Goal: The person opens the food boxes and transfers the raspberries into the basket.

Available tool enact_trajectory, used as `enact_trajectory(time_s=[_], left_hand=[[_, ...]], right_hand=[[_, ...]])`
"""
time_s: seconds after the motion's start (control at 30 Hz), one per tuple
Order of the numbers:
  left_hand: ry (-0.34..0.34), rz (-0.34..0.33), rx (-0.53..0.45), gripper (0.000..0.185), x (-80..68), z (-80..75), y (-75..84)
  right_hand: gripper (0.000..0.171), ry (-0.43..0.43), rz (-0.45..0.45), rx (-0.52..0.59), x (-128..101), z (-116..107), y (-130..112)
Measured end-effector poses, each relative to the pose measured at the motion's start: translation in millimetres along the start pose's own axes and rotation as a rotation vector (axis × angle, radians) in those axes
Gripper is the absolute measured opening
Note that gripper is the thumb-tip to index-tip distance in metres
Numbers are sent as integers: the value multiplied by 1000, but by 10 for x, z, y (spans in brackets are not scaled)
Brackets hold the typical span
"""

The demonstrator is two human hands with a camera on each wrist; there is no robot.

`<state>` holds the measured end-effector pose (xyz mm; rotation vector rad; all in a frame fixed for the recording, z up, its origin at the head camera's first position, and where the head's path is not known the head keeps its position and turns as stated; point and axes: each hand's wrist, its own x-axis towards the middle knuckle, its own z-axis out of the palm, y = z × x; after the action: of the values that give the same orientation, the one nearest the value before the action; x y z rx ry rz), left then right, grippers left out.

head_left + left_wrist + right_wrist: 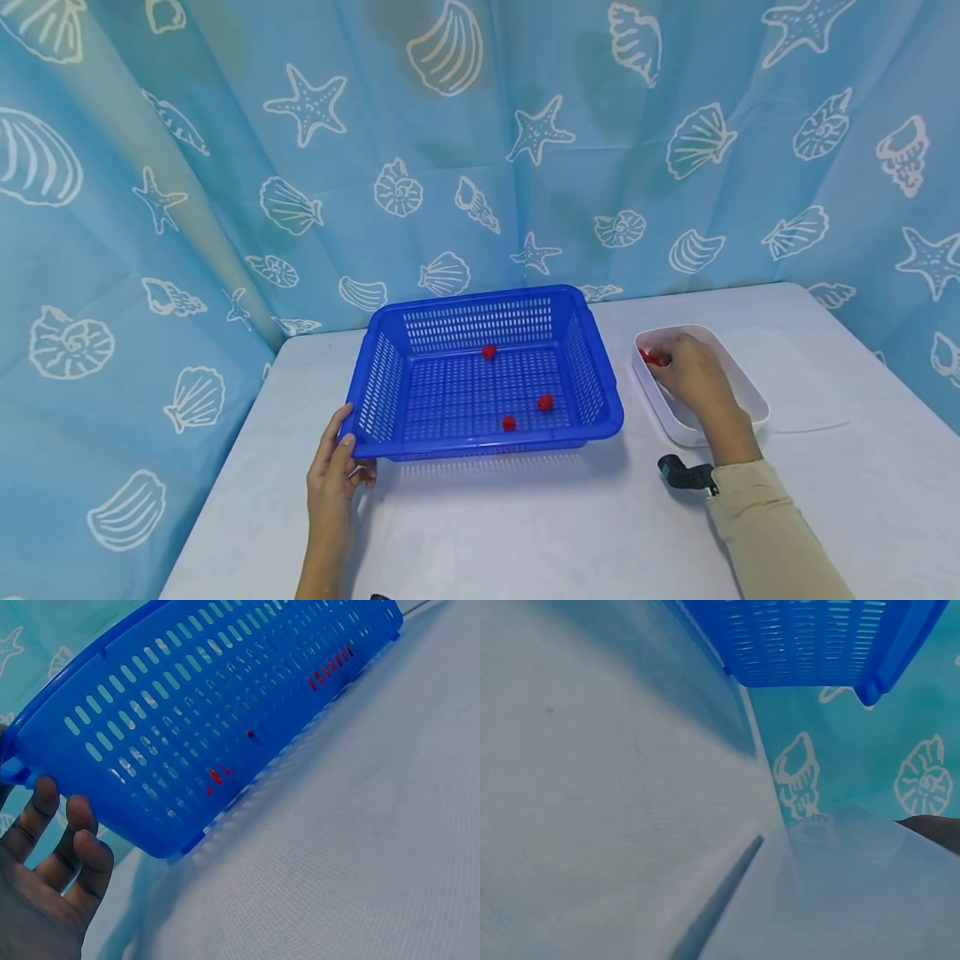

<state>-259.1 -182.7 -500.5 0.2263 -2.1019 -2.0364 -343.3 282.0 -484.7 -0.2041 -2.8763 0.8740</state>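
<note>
A blue plastic basket [480, 442] with slotted walls stands at the middle of the table, several small round red pieces lying apart on its floor, one of them a red piece [545, 402] near the right side. My left hand [333, 462] grips the basket's front left corner, its fingers at the rim; in the left wrist view fingers [94, 862] curl beside the corner. Over on the right, my right hand [693, 375] reaches into a white tub [738, 392] and pinches a small red piece [649, 357] near its left wall. The tub's wall hides most of that hand in the right wrist view.
A white cloth covers the table [487, 525]. Behind and to the left hangs a blue curtain [480, 150] with white shells and starfish. To the right of the tub lies a clear, flat lid-like sheet [795, 383]. A dark camera mount [682, 473] sits on the right wrist.
</note>
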Motion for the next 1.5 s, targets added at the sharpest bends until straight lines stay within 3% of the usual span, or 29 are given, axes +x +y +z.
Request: enact_trajectory(time_s=[0.37,0.67,1.23,1.5], left_hand=[[0,6,11,47,0,0,-3],[5,7,11,47,6,-5,-12],[7,13,7,47,12,5,2],[8,12,11,47,8,-2,-15]], right_hand=[[34,51,-16,-7,-2,-9,58],[35,26,-18,25,-40,-119,103],[38,65,11,71,-138,-304,-81],[35,101,-35,81,-214,-361,-191]])
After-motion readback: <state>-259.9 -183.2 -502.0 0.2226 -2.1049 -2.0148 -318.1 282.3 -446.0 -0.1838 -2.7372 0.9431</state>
